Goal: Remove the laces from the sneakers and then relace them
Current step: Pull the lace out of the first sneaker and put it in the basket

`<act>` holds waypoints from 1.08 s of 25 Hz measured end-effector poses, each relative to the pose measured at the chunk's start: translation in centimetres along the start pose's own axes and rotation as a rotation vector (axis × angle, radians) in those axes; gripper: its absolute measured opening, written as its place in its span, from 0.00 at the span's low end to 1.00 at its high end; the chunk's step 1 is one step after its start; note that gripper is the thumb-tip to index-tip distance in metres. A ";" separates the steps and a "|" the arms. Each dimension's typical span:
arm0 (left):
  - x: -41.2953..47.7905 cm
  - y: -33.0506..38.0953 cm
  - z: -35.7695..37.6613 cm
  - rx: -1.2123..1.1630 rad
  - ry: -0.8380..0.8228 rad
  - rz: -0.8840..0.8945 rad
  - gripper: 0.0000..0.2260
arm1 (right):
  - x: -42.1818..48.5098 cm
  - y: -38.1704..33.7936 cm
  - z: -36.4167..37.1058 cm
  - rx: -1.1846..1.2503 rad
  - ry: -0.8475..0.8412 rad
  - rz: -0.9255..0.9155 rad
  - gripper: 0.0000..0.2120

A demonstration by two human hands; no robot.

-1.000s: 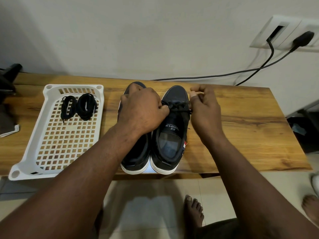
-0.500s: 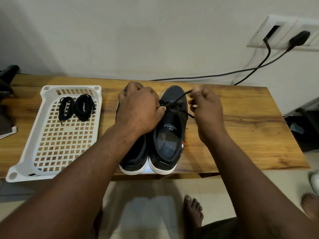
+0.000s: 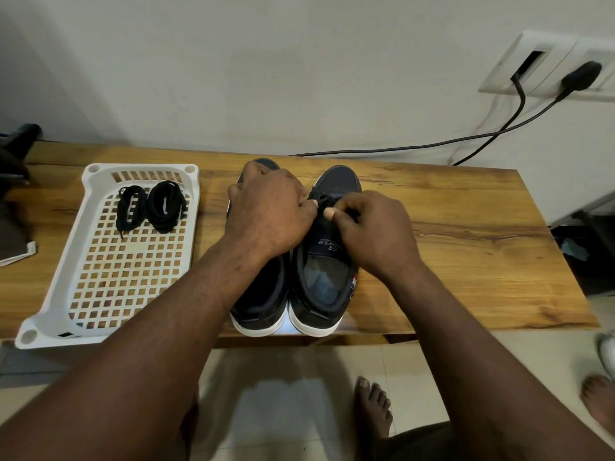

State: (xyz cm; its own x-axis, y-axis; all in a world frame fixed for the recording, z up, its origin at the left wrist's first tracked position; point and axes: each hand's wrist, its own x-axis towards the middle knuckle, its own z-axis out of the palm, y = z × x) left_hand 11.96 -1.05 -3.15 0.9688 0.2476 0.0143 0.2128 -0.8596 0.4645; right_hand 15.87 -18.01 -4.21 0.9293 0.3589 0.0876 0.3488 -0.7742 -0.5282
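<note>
Wooden table (image 3: pixel 466 261) stands by a white wall. On it a left sneaker (image 3: pixel 263 294) and a right sneaker (image 3: pixel 336 181) sit side by side. The left hand (image 3: pixel 269 214) is curled, and its thumb pinches the black lace (image 3: pixel 327 201). The right hand (image 3: pixel 372 234) pinches the same lace just beside that thumb. Fingers hide which hole the lace is in. I think it is best to hold the shoe down and pull the lace slowly and straight, so it does not snag. Well to the left of the left hand, two loose laces (image 3: pixel 165 206) lie coiled in a white basket (image 3: pixel 50 327).
</note>
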 end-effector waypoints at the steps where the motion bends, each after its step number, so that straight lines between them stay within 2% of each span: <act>1: 0.0 0.0 0.0 -0.008 -0.002 -0.002 0.11 | 0.1 0.3 0.1 0.071 0.059 0.011 0.07; 3: 0.0 -0.2 0.0 -0.012 -0.009 -0.008 0.12 | 0.5 0.7 0.2 0.343 0.217 0.109 0.07; 5: 0.0 -0.2 -0.1 -0.013 -0.015 -0.011 0.12 | 0.9 0.6 -0.6 0.806 0.342 0.333 0.10; 7: 0.1 -0.2 -0.1 -0.014 -0.025 -0.015 0.11 | 1.2 0.3 -1.7 1.218 0.341 0.513 0.10; 8: 0.1 -0.2 -0.1 -0.015 -0.031 -0.016 0.12 | 1.2 0.3 -2.0 1.256 0.315 0.543 0.09; 10: 0.1 -0.1 -0.1 -0.015 -0.033 -0.024 0.13 | 1.0 0.4 -2.0 1.033 0.249 0.480 0.09; 13: 0.2 0.1 -0.1 0.001 0.016 -0.052 0.14 | 0.3 0.4 -1.1 0.617 0.163 0.350 0.17; 17: -0.1 0.5 -0.2 0.013 0.076 -0.093 0.14 | -0.2 0.4 -1.1 0.357 0.057 0.263 0.23; 19: -0.2 0.6 -0.4 -0.009 0.114 -0.078 0.06 | -0.2 0.5 -1.2 0.201 0.071 0.273 0.24; 20: -0.3 0.8 -0.4 -0.003 0.120 -0.053 0.07 | -0.1 0.7 -1.3 0.139 0.107 0.292 0.24; 23: -0.3 1.5 0.0 0.097 0.066 0.076 0.18 | 0.1 1.4 -2.1 -0.042 0.176 0.348 0.19; 27: -0.2 2.0 1.0 0.244 0.012 0.162 0.17 | -0.7 2.4 -1.8 -0.244 0.039 0.332 0.05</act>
State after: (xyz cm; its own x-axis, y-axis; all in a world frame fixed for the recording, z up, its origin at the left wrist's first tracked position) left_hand 12.30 -3.24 -3.14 0.9914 0.1025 0.0819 0.0814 -0.9700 0.2289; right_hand 16.24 -21.08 -4.08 0.9984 0.0523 -0.0199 0.0433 -0.9471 -0.3181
